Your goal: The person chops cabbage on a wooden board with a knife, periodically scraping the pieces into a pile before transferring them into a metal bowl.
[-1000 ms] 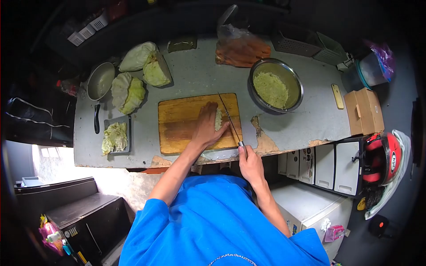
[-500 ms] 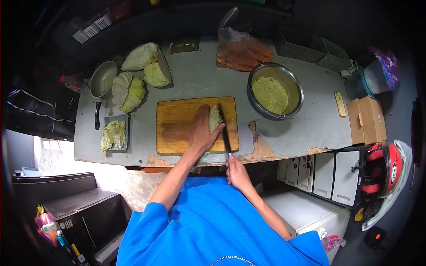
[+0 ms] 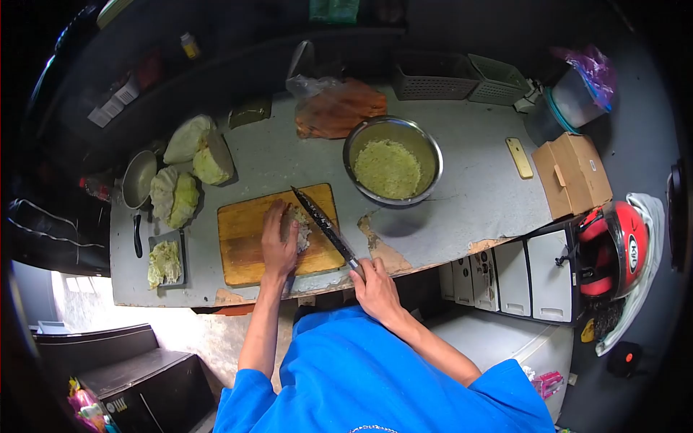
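My left hand [image 3: 279, 242] rests on the wooden cutting board [image 3: 242, 234], fingers apart, against the left side of a small pile of chopped cabbage [image 3: 302, 232]. In my right hand [image 3: 376, 289] is the handle of a long dark knife [image 3: 322, 225]. Its blade slants across the board's right part, just right of the pile, with bits stuck on it. Behind and to the right, a steel bowl [image 3: 434, 173] holds finely chopped cabbage [image 3: 388, 169].
Cabbage heads [image 3: 213, 160], a pan [image 3: 139, 179] and a small tray [image 3: 181, 270] of leaves lie left. A bag of carrots [image 3: 339, 110] and baskets [image 3: 433, 76] stand behind. A phone [image 3: 519, 158] and cardboard box [image 3: 574, 175] are right.
The view has turned, so the table appears shifted left and tilted. The knife has moved a little away from the pile and my left hand, its blade now slanting up to the left.
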The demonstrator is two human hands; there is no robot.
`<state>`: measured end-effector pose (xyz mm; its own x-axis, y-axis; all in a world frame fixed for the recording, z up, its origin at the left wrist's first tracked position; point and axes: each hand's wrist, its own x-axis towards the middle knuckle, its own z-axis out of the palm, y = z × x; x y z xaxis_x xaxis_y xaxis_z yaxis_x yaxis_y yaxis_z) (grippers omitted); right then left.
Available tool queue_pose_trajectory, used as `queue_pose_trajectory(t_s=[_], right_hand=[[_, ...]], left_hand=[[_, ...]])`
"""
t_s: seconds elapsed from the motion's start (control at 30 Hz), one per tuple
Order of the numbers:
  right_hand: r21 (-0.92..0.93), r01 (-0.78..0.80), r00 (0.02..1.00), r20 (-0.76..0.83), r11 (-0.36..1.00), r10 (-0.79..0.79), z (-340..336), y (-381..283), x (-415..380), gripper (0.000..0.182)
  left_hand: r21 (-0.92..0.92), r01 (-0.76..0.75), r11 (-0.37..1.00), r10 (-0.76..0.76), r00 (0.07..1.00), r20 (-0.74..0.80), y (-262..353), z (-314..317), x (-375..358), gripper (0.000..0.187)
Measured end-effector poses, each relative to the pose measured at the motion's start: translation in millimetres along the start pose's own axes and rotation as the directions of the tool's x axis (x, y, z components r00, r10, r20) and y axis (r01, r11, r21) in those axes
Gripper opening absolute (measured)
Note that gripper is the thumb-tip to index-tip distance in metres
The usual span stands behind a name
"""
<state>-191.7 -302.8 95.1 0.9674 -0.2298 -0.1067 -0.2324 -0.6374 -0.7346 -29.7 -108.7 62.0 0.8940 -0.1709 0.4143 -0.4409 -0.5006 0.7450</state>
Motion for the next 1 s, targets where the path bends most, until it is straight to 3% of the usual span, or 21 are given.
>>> queue_pose_trajectory(t_s=[0.07,0.2,0.27,0.3,0.37,0.43,0.47,0.53,0.83,0.87,0.9,0.97,1.0], right_hand=[[0.052,-0.012,0.999,0.039,0.999,0.01,5.6,9.5,-0.3,0.033],[0.078,-0.014,1.0,0.003,0.997,0.014,10.4,15.3,-5.3,0.033],[0.084,-0.012,1.0,0.024,0.996,0.01,14.7,19.0,-6.6,0.032],[0.086,-0.012,1.0,0.021,0.996,0.01,14.6,18.3,-5.5,0.032],[0.058,0.015,0.999,0.033,0.998,-0.017,13.6,15.6,-4.4,0.031],[0.016,0.054,0.998,0.027,0.998,-0.055,16.1,14.6,-5.8,0.031],[-0.016,0.09,0.996,0.015,0.996,-0.09,15.7,15.7,-5.8,0.032],[-0.017,0.114,0.993,0.037,0.993,-0.113,9.3,11.8,-9.3,0.032],[-0.009,0.044,0.993,0.114,0.999,-0.043,-3.8,-6.2,-29.8,0.031],[0.01,0.035,0.994,0.099,0.999,-0.036,-3.1,-7.6,-29.6,0.031],[0.029,0.028,0.996,0.086,0.999,-0.03,-3.2,-8.9,-29.3,0.031],[0.044,0.026,0.994,0.102,0.999,-0.03,-3.7,-10.0,-26.1,0.032],[0.064,0.005,0.995,0.095,0.998,-0.011,-3.4,-9.7,-25.7,0.033]], left_hand=[[0.028,-0.078,0.997,0.08,0.994,-0.078,15.0,-3.6,3.9,0.033],[0.03,-0.148,0.988,0.15,0.986,-0.077,57.0,-0.1,23.4,0.031],[0.065,-0.397,0.915,0.385,0.911,0.151,90.8,16.1,44.1,0.032],[0.108,-0.466,0.878,0.429,0.866,0.257,104.6,29.0,52.5,0.037],[0.15,-0.493,0.857,0.444,0.854,0.272,107.1,64.0,61.3,0.031],[0.306,-0.624,0.719,0.468,0.76,0.451,98.3,86.3,69.3,0.025],[0.316,-0.609,0.727,0.459,0.774,0.436,93.5,89.8,73.7,0.025],[0.319,-0.695,0.645,0.517,0.703,0.488,88.6,85.1,78.4,0.021],[0.323,-0.685,0.653,0.394,0.672,0.627,96.3,17.3,28.8,0.025],[0.264,-0.608,0.749,0.333,0.69,0.643,100.8,9.1,24.8,0.029],[0.28,-0.591,0.757,0.315,0.705,0.636,106.2,-3.1,20.8,0.029],[0.068,-0.497,0.865,0.456,0.836,0.304,110.1,-22.4,13.1,0.037],[0.009,-0.421,0.907,0.408,0.883,0.233,97.2,-35.3,7.3,0.048]])
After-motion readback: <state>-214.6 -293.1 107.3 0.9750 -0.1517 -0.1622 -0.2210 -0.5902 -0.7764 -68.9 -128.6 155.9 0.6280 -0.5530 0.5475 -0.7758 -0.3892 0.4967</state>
